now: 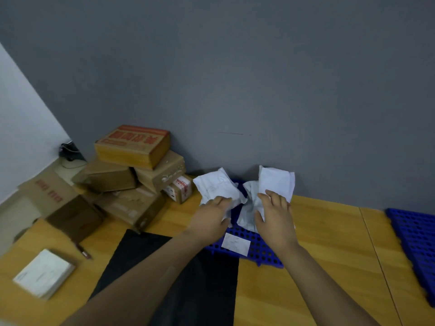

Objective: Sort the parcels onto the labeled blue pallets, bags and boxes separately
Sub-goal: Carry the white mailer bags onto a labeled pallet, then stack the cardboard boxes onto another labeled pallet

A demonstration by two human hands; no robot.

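Note:
Two white bag parcels stand on a blue pallet (259, 252) against the grey wall. My left hand (209, 220) rests on the left white bag (216, 184), fingers closed over its lower edge. My right hand (275, 220) presses on the right white bag (276, 181). A third pale bag (247, 212) lies crumpled between them. A white paper label (236, 244) is stuck to the pallet's near edge. A pile of cardboard boxes (131, 175) sits at the left of the wooden table.
A second blue pallet (414, 243) lies at the right edge. A black bag (164, 267) is spread flat under my left forearm. A white flat parcel (43, 274) lies at the near left. The grey wall closes the far side.

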